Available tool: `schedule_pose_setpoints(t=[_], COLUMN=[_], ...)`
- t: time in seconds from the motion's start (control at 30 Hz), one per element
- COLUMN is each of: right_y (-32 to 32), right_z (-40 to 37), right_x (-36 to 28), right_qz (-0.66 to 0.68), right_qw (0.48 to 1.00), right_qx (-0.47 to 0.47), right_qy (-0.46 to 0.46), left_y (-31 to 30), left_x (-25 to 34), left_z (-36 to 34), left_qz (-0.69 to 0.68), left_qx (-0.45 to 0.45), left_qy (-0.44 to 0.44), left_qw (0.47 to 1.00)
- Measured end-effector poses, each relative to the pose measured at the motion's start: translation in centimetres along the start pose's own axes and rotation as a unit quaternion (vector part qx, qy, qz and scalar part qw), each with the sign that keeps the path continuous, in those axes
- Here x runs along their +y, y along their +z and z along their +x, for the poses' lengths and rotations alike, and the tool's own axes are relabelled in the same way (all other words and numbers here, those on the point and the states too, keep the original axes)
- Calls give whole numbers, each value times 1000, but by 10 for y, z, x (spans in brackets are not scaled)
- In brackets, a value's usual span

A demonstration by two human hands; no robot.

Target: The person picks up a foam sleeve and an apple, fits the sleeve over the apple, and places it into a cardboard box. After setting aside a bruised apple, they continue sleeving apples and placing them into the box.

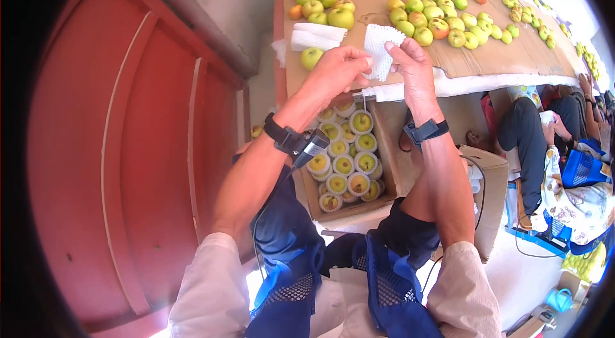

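Observation:
A white foam net sleeve [382,50] is held up at the front edge of the cardboard-covered table. My right hand [413,64] grips its right side between thumb and fingers. My left hand [341,69] is at its left side with thumb and forefinger pinched together; whether the net is between them is hard to tell. More white foam nets [318,36] lie on the table to the left, beside a single green apple [311,58]. Behind them sits a small group of green apples [341,17]. A larger pile of apples [439,28] lies behind my right hand.
Below the table edge stands an open cardboard box [386,146] with net-wrapped apples [343,164]. A red door [141,146] is at the left. On the right, other people [532,139] sit along the table near another carton [492,197].

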State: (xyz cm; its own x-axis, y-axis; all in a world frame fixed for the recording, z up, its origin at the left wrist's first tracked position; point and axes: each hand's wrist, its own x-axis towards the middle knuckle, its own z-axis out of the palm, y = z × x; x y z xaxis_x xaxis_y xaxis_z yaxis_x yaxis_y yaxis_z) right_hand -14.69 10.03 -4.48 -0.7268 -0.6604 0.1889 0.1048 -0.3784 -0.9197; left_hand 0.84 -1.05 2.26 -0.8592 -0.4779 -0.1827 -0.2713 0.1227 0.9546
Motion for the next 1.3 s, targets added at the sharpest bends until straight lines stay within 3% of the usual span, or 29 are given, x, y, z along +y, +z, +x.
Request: schedule_pose_setpoints(t=[0.2, 0.27, 0.37, 0.5, 0.7, 0.77, 0.8, 0.87, 0.9, 0.97, 1.07, 1.3], right_y=[8, 13, 19, 22, 24, 26, 26, 25, 23, 20, 12, 23], right_z=[4, 0, -9, -17, -19, -21, -20, -18, -16, -13, -13, -21], right_x=[14, 17, 1, -1, 6, -1, 1, 6, 11, 19, 20, 20], right_qz=[-41, -164, -225, -210, -161, -125, -125, -162, -162, -182, -150, -163], right_qw=[999, 980, 972, 976, 978, 989, 988, 984, 984, 981, 989, 984], right_qx=[7, -5, -6, -16, -78, -83, -83, -53, -52, -7, 12, 52], right_qy=[-33, -108, -62, -54, -108, -19, -19, -47, -47, -61, -15, -56], left_y=[13, 10, 7, 3, -1, -3, -2, 5, 9, 17, 22, 36], left_x=[-25, -24, -24, -28, -31, -34, -37, -37, -40, -45, -47, -51], left_z=[24, 23, 24, 27, 29, 32, 33, 30, 29, 26, 22, 25], left_qz=[-196, -253, -255, -265, -264, -199, -200, -66, -66, -11, -1, -85], left_qx=[12, 4, 22, 30, 52, 85, 86, 136, 134, 141, 144, 138], left_qy=[12, 25, 20, 20, 39, 54, 54, 77, 77, 156, 152, 158], left_qw=[981, 967, 966, 964, 962, 975, 975, 986, 986, 978, 978, 974])
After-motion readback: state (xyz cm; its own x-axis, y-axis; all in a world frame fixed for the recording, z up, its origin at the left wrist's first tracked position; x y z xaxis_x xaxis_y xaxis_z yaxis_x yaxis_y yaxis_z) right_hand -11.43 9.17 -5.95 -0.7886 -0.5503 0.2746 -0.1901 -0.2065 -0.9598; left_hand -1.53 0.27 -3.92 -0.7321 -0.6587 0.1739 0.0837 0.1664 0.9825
